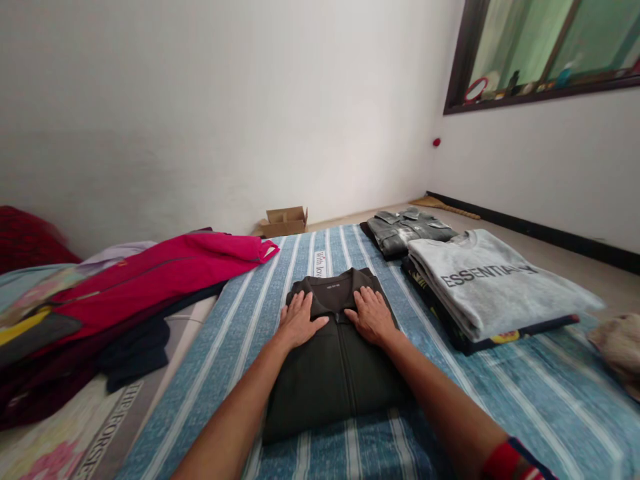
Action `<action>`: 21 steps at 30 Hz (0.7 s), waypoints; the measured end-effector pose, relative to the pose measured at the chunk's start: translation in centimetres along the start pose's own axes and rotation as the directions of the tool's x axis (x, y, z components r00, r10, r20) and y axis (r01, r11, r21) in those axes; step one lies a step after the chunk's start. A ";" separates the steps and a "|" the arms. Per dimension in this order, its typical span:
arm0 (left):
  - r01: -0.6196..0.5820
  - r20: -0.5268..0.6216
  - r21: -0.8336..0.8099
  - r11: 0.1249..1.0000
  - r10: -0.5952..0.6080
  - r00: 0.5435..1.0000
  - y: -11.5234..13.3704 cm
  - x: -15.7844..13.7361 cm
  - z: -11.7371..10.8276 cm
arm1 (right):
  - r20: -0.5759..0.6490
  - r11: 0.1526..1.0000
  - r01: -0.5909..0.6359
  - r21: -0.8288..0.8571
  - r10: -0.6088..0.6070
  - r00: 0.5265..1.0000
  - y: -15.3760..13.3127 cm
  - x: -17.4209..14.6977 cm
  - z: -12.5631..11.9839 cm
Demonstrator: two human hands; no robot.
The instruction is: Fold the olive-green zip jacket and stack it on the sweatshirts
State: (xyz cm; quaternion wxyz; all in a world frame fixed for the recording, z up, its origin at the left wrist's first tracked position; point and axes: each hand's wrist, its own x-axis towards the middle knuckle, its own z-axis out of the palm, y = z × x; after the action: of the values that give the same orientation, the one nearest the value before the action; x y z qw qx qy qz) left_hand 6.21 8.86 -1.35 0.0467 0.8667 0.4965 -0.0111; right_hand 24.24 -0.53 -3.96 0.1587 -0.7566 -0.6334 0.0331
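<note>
A dark zip-up jacket [325, 373], folded into a rough rectangle, lies in front of me with its collar pointing away. My left hand [300, 320] rests flat on the jacket's left shoulder area, fingers spread. On the other side of the collar, my right hand [373, 315] lies flat on the fabric, its fingers also apart. Both palms press on the cloth without gripping it. The zipper runs down the middle between my forearms.
A blue striped sheet [240, 313] covers the bed. To the right are a grey folded shirt [480, 280] on a stack and dark grey folded clothing [405, 230]. Loose clothes, including a red jacket [165, 273], lie left. A cardboard box [285, 222] stands beyond.
</note>
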 end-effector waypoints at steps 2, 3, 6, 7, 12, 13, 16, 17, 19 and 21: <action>-0.019 -0.066 0.036 0.999 0.021 0.998 0.3 -0.3 -0.5 | -0.058 1.000 -0.006 -0.010 0.005 0.998 0.0 -0.3 0.1; -0.036 -0.115 0.061 0.998 0.043 0.992 0.5 -0.5 -0.7 | -0.091 1.000 -0.007 -0.022 0.005 0.996 0.0 -0.4 0.0; -0.096 -0.225 0.134 0.986 0.125 0.966 1.5 -1.2 -1.2 | -0.186 0.997 0.016 -0.076 -0.030 0.982 -0.3 -0.9 -0.3; -0.107 -0.240 0.156 0.982 0.142 0.960 1.8 -1.4 -1.2 | -0.207 0.994 0.034 -0.101 -0.054 0.977 -0.4 -1.0 -0.6; -0.090 -0.250 0.242 0.966 0.152 0.956 2.6 -1.7 -1.1 | -0.191 0.976 0.115 -0.183 -0.150 0.970 -1.0 -0.9 -1.4; -0.079 -0.251 0.246 0.966 0.143 0.957 2.6 -1.7 -1.0 | -0.183 0.976 0.119 -0.183 -0.153 0.971 -1.0 -0.8 -1.4; -0.053 -0.260 0.244 0.968 0.118 0.958 2.7 -1.4 -0.9 | -0.174 0.978 0.113 -0.175 -0.144 0.974 -1.1 -0.6 -1.2; -0.048 -0.263 0.245 0.968 0.114 0.958 2.8 -1.3 -0.9 | -0.172 0.979 0.109 -0.172 -0.139 0.975 -1.2 -0.5 -1.2; -0.036 -0.264 0.252 0.967 0.105 0.959 3.0 -1.2 -0.8 | -0.166 0.981 0.095 -0.168 -0.124 0.978 -1.4 -0.5 -1.2; -0.020 -0.267 0.268 0.963 0.094 0.959 3.4 -1.1 -0.8 | -0.156 0.983 0.078 -0.165 -0.104 0.982 -1.7 -0.6 -1.4</action>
State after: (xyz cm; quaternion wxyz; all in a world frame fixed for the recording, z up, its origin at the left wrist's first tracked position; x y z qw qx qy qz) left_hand 8.56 6.24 -0.27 -0.1381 0.8724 0.4667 0.0460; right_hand 22.89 -1.15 -2.21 0.1514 -0.7372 -0.6527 -0.0869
